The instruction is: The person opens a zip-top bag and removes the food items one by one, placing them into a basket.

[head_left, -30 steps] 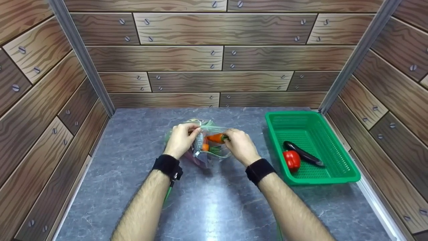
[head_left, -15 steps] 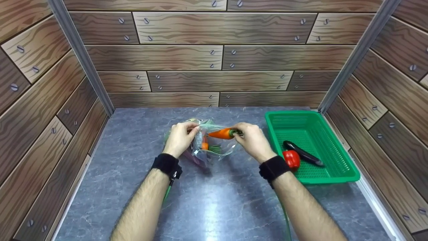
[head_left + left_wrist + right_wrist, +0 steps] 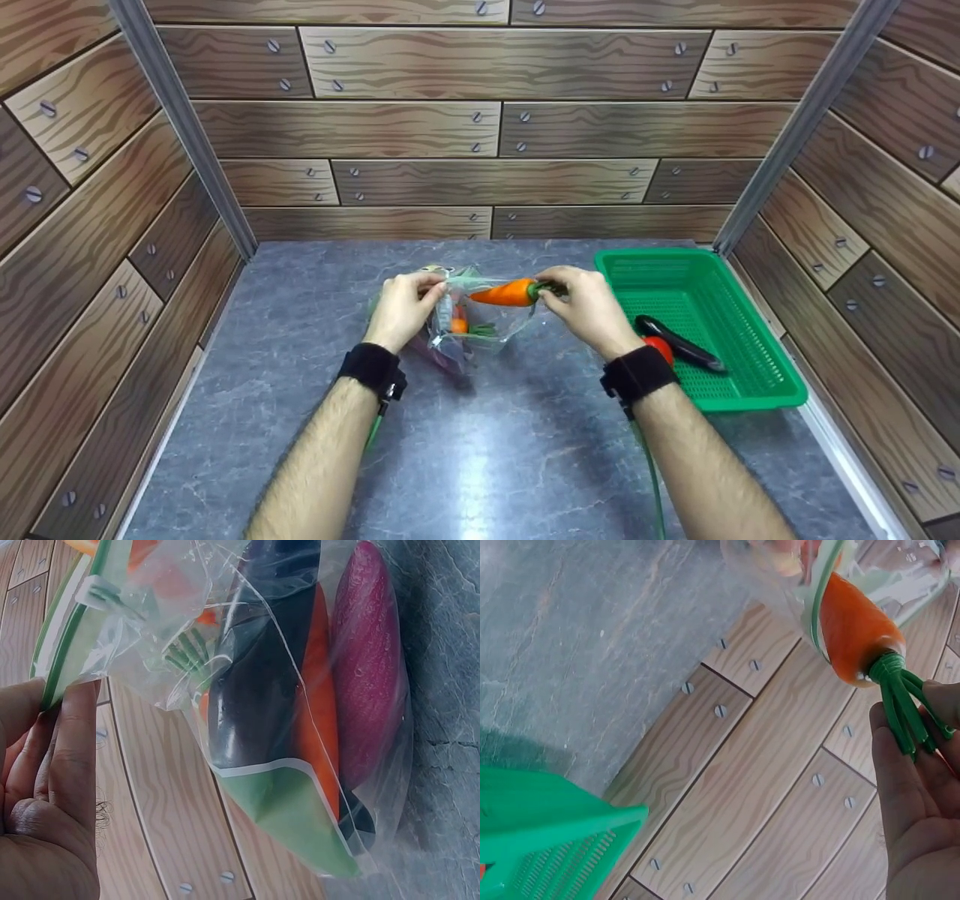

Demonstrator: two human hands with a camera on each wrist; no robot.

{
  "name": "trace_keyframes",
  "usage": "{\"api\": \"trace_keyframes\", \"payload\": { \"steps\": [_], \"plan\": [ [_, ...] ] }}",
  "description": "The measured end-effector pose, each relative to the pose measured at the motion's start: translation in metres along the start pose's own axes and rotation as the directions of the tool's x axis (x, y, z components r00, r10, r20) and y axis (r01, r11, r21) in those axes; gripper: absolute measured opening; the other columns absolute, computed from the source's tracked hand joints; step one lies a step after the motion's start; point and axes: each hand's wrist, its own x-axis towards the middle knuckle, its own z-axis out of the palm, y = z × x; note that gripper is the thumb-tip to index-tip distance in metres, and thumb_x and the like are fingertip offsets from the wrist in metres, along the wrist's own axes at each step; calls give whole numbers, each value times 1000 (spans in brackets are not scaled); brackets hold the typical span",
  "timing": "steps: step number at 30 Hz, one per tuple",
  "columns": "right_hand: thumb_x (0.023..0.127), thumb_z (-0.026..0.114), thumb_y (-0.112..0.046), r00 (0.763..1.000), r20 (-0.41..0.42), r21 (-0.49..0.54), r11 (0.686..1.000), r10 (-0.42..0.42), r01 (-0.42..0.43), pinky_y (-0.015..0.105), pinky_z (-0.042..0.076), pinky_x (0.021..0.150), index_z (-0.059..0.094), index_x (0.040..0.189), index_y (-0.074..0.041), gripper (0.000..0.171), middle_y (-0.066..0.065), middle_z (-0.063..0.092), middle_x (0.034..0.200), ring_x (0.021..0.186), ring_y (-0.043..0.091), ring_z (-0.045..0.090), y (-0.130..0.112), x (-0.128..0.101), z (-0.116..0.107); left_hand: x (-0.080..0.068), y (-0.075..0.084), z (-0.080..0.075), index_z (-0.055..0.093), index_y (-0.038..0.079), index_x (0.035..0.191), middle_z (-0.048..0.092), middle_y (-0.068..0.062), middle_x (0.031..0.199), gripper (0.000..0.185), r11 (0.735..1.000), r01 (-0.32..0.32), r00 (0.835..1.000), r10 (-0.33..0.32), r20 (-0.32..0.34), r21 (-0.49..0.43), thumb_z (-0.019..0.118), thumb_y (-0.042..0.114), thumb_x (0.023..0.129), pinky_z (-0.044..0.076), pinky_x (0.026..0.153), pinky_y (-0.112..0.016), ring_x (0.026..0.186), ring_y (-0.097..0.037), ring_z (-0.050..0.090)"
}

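Observation:
My left hand [image 3: 403, 304] pinches the rim of a clear zip bag [image 3: 172, 585] between thumb and fingers, near its white slider. Through the plastic show a dark eggplant [image 3: 259, 690], a purple vegetable [image 3: 365, 667] and an orange carrot [image 3: 321, 712]. My right hand [image 3: 589, 307] pinches the green stalks of another carrot [image 3: 506, 293]. This carrot lies nearly level at the bag's mouth, tip to the left. In the right wrist view its narrow end sits within the bag's opening and its thick end is outside.
On the right of the grey table [image 3: 480, 450] stands a green basket [image 3: 750, 405]. It holds a dark eggplant [image 3: 682, 345] and a red bell pepper [image 3: 659, 349], partly hidden by my right wrist. Wood-patterned walls enclose the table at the back and sides.
My right hand has moved right and slightly up with the carrot, drawing much of it out from the bag. My left hand stays almost in place on the rim.

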Motion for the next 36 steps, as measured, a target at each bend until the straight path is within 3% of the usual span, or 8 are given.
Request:
{"api": "trace_keyframes", "payload": {
  "steps": [18,25,27,30,33,36],
  "plan": [
    [113,77,-6,994,-33,5,994,109,-109,57,73,103,81,144,-2,31,24,83,139,122,41,85,20,-4,-35,0,-3,0,87,9,135,91,-13,127,27,1000,-3,1000,3,-8,0,78,24,115,71,108,-50,122,-31,88],
    [112,78,-5,989,-80,48,991,125,-121,58,72,106,82,142,-3,30,24,85,136,124,42,85,29,-8,-51,-1,-4,-2,88,7,133,90,-15,127,25,1000,-14,1000,14,-19,-15,79,22,115,72,106,-50,121,-32,88],
    [111,78,-5,987,-93,64,990,134,-129,53,73,104,82,141,-4,30,23,86,136,124,41,85,32,-10,-55,-1,-4,-3,88,7,132,91,-14,126,24,1000,-14,1000,14,-22,-18,79,21,114,72,106,-50,120,-32,89],
    [111,79,-5,984,-115,79,989,135,-126,35,72,101,83,140,-4,30,24,86,134,123,41,86,35,-12,-62,-1,-4,-4,88,8,133,91,-14,125,24,1000,-12,1000,12,-20,-15,79,22,114,72,107,-50,120,-31,89],
    [110,80,-5,982,-134,91,989,131,-120,14,64,95,84,139,-3,29,24,87,133,124,41,86,39,-15,-69,-1,-4,-6,87,8,134,90,-14,127,26,1000,-11,1000,11,-15,-13,79,23,115,71,108,-50,121,-31,88],
    [111,80,-7,981,-139,111,986,136,-121,2,56,90,84,139,-3,29,24,86,134,125,42,86,42,-18,-76,0,-6,-6,87,8,135,90,-14,127,26,1000,-15,1000,14,-15,-10,79,22,115,71,107,-50,121,-31,88]
  ]
}}
